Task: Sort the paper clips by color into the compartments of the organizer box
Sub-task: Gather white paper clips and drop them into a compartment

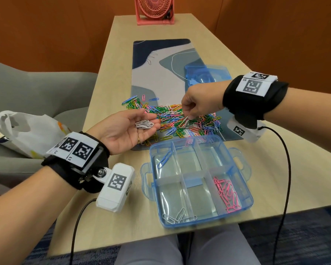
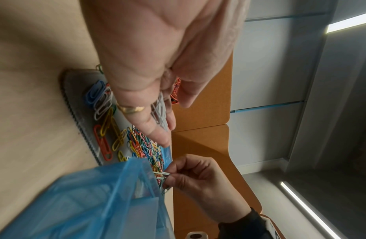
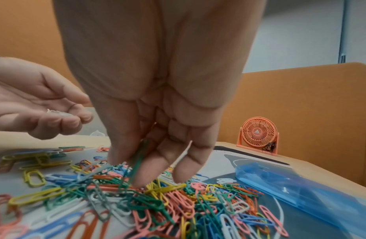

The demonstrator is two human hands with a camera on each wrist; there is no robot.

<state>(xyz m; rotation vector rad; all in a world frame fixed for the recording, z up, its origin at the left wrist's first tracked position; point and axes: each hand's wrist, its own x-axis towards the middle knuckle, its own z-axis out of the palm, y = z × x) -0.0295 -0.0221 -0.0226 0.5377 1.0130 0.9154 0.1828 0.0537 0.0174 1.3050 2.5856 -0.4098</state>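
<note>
A heap of mixed-colour paper clips [image 1: 180,119] lies on the patterned mat [image 1: 161,60]. My left hand [image 1: 141,119] hovers palm up at the heap's left side, with several white clips [image 1: 144,124] lying on its relaxed fingers. My right hand [image 1: 187,113] reaches down into the heap and pinches a white clip [image 1: 185,121]; a green clip [image 3: 141,155] hangs in the fingers with it. The blue organizer box [image 1: 208,221] sits open in front of the heap. It holds pink clips [image 1: 227,196] near right, white clips [image 1: 177,217] near left and one blue clip [image 1: 164,158] far left.
The box's blue lid [image 1: 206,75] lies on the mat behind my right wrist. A pink desk fan [image 1: 154,8] stands at the table's far end. A plastic bag [image 1: 27,131] rests on the grey chair to the left. Wrist-camera cables hang off the table's near edge.
</note>
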